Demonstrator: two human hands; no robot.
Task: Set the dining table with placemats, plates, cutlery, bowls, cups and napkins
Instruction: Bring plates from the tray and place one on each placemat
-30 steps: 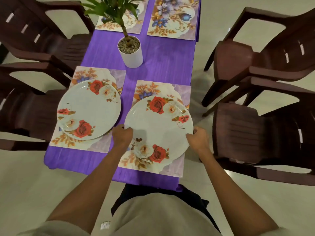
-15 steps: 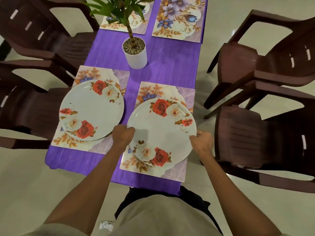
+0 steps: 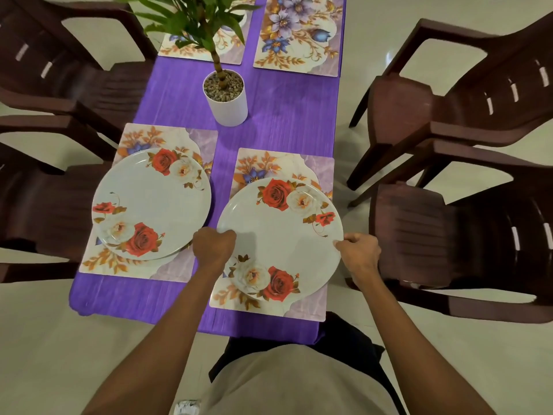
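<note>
Purple-clothed dining table (image 3: 281,121), floral placemat (image 3: 314,301) beneath both hands, rose plate (image 3: 278,235) lying on it between them, left hand (image 3: 214,245) curled on its left rim, right hand (image 3: 359,254) pinching its right rim, second rose plate (image 3: 149,202) beyond left hand

Four placemats (image 3: 296,34), two plates (image 3: 149,202) (rose-patterned), four chairs (image 3: 449,109), one potted plant (image 3: 226,97)
</note>
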